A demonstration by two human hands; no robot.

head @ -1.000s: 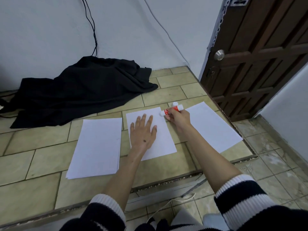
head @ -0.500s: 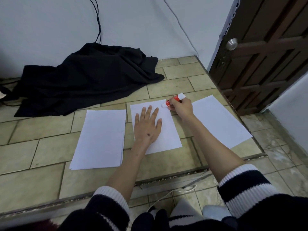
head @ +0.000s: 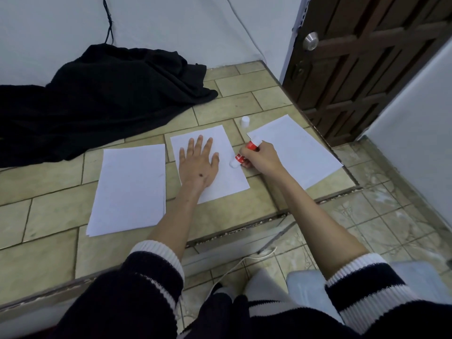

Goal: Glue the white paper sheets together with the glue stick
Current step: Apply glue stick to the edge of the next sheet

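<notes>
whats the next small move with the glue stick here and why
Probably drag the red and white glue stick down the right edge of the middle white paper sheet. The right hand grips it with its white tip on that edge, partway down, the left hand lies flat, pinning the sheet, and the small white cap is off, on the tiled floor.

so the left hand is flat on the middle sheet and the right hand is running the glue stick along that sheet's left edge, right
Not quite. The head view shows the left hand flat on the middle sheet, but the right hand holds the glue stick with its tip at that sheet's right edge, not the left.
</notes>
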